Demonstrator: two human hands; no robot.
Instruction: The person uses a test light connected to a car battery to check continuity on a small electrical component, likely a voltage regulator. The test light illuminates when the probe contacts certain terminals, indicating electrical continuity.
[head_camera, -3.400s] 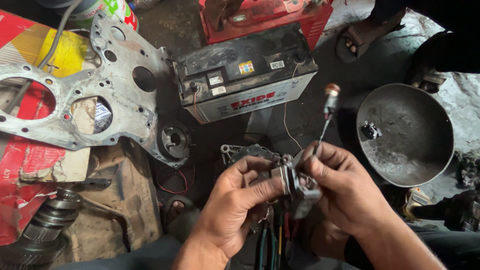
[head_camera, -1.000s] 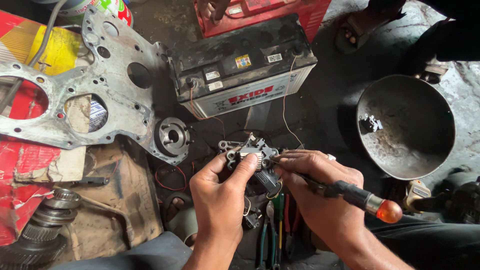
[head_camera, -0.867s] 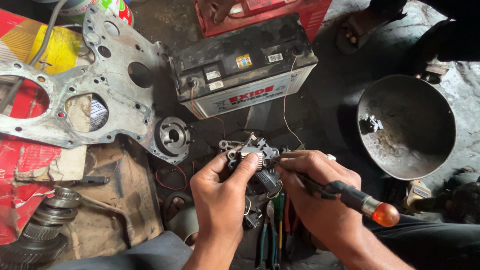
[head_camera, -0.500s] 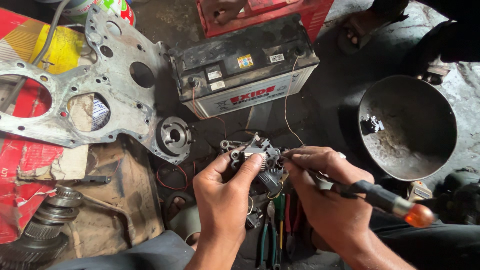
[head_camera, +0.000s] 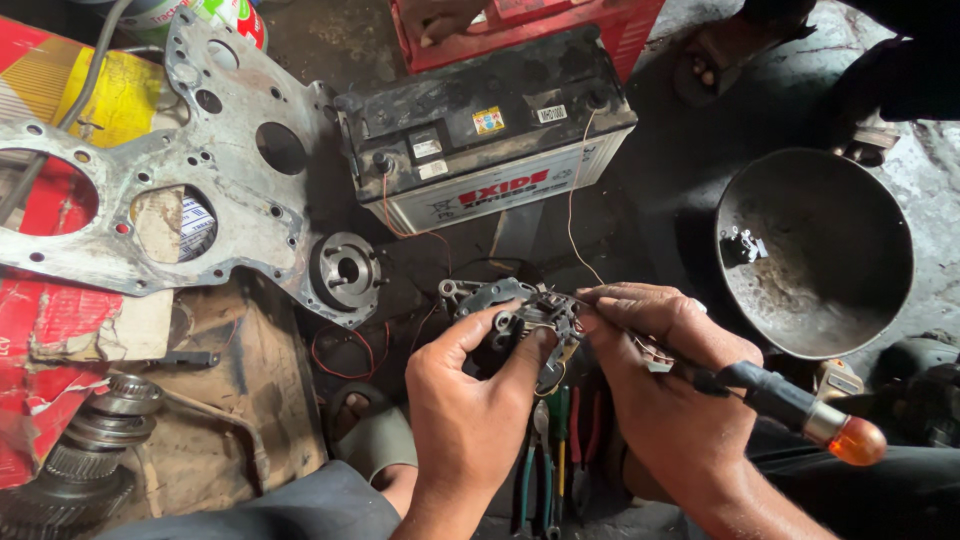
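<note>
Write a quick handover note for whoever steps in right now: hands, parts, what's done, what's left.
Left hand grips the small metal part from below. Right hand holds the orange-capped test probe, tip at the part. Thin wires run toward the battery behind. Pliers lie under the hands; a loose piece sits in the metal bowl. Done: part picked up, probe on it. Left: cannot tell.

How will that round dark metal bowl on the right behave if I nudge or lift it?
The round dark metal bowl has a curved underside, so it would probably rock or slide rather than stay put. The small metal part lying loose inside would likely slide about. Its grimy surface may feel slippery, and it looks stiff, probably fairly heavy.
</note>
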